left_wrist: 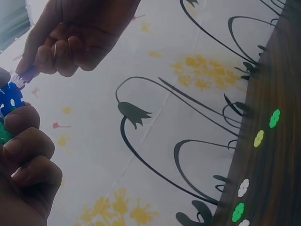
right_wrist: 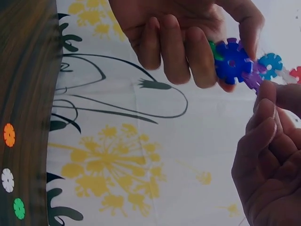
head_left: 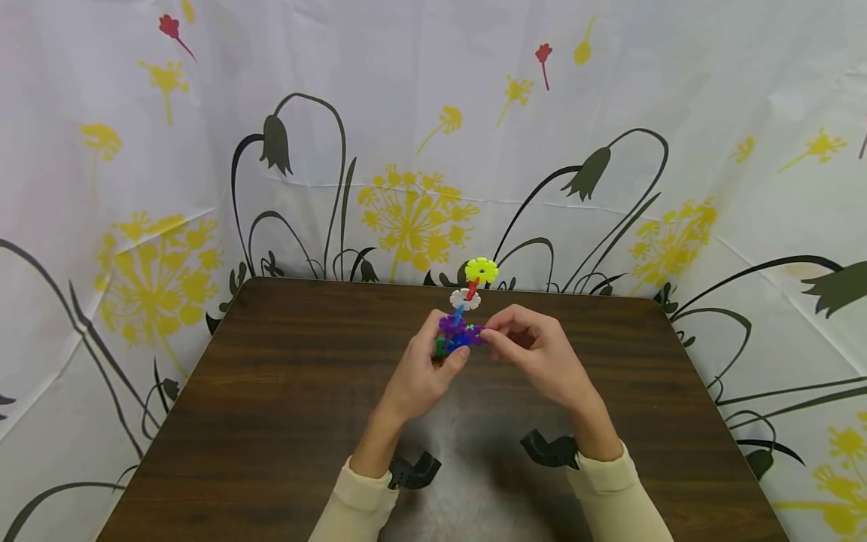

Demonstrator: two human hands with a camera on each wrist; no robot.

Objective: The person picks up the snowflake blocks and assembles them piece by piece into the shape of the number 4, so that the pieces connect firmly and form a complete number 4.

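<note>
In the head view, a chain of interlocking notched plastic discs is held over the table. Its yellow disc (head_left: 482,270) is at the top, above a white disc (head_left: 465,299). My left hand (head_left: 423,369) grips the lower cluster between thumb and fingers. A blue disc (right_wrist: 233,63) and a green disc (left_wrist: 4,134) are in that cluster. My right hand (head_left: 538,354) pinches a purple disc (head_left: 477,335) at the cluster's right side with thumb and index finger. Fingers partly hide this disc, so how deeply its notch is seated cannot be told.
The brown wooden table (head_left: 271,406) lies below both hands. Loose discs lie on it in the wrist views, among them an orange disc (right_wrist: 9,135) and a yellow disc (left_wrist: 258,138). A white floral-print cloth (head_left: 406,90) hangs behind the table.
</note>
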